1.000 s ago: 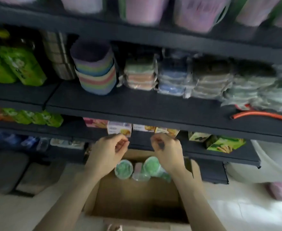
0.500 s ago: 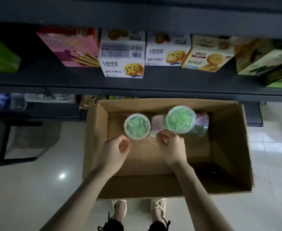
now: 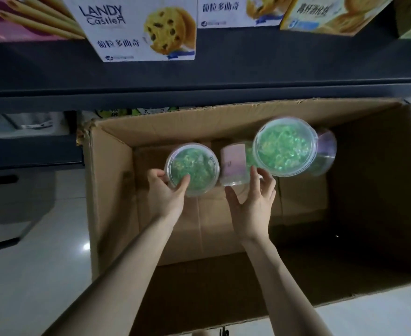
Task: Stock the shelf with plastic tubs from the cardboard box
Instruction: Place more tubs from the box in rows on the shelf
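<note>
Dark metal shelf (image 3: 199, 76) carrying biscuit cartons (image 3: 146, 27) runs above the brown cardboard box (image 3: 110, 195). Inside the box, the left hand (image 3: 168, 197) curls its fingers round a round clear tub (image 3: 194, 168) of green pieces; a pink-labelled tub (image 3: 233, 163) lies sideways mid-box; the right hand (image 3: 253, 207), fingers spread, touches the second green tub (image 3: 284, 146) at its rim
</note>
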### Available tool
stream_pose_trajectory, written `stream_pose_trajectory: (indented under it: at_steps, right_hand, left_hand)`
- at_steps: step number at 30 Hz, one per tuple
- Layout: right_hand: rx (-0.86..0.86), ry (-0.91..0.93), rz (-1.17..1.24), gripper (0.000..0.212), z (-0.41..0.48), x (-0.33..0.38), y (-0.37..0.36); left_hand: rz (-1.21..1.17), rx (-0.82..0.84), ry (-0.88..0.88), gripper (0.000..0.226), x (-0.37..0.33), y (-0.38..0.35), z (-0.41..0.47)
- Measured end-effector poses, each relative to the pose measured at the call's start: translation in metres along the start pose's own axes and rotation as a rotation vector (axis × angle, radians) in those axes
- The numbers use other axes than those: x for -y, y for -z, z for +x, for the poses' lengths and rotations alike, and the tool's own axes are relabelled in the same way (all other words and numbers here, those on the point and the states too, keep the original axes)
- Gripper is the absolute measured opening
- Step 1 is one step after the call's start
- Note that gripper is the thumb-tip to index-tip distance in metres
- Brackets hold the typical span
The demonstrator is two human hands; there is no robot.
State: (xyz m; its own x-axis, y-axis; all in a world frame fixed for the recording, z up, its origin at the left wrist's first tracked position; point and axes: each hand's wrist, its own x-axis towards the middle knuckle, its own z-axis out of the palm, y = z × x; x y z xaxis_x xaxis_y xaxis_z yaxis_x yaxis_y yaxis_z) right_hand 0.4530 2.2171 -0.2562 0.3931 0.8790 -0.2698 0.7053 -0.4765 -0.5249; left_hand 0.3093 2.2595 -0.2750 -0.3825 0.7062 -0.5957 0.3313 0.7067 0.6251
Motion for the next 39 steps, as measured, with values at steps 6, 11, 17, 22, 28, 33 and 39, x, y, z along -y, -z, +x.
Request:
stream_pose_trajectory:
  at_steps: [6,11,17,22,28,33,39]
  right_hand:
    - [-0.009,-0.079,0.070,0.071,0.002,-0.006,-0.005]
    - [-0.119,-0.223,0.230,0.056,0.008,0.003,-0.008]
    - [-0.259,-0.509,0.662,0.063,0.014,0.009,-0.019]
    - [-0.108,-0.652,0.624,0.038,0.008,0.008,-0.030]
    - [-0.061,-0.628,0.629,0.028,-0.009,-0.002,-0.002]
    - [-0.005,-0.504,0.598,0.022,-0.036,-0.001,0.057]
    - [-0.079,-0.264,0.584,0.019,-0.064,0.023,0.172]
  left_hand:
    - [-0.019,0.025,0.069,0.051,0.012,-0.007,-0.003]
    - [-0.062,-0.018,0.104,0.039,0.021,-0.003,-0.009]
    - [-0.194,0.039,0.324,0.038,0.029,0.000,-0.012]
    - [-0.213,0.084,0.359,0.030,0.034,-0.005,-0.016]
    - [-0.207,0.010,0.255,0.035,0.027,0.020,-0.035]
    - [-0.174,0.039,0.147,0.033,0.009,0.060,-0.080]
    - [-0.140,0.010,-0.113,0.035,-0.060,0.095,-0.160]
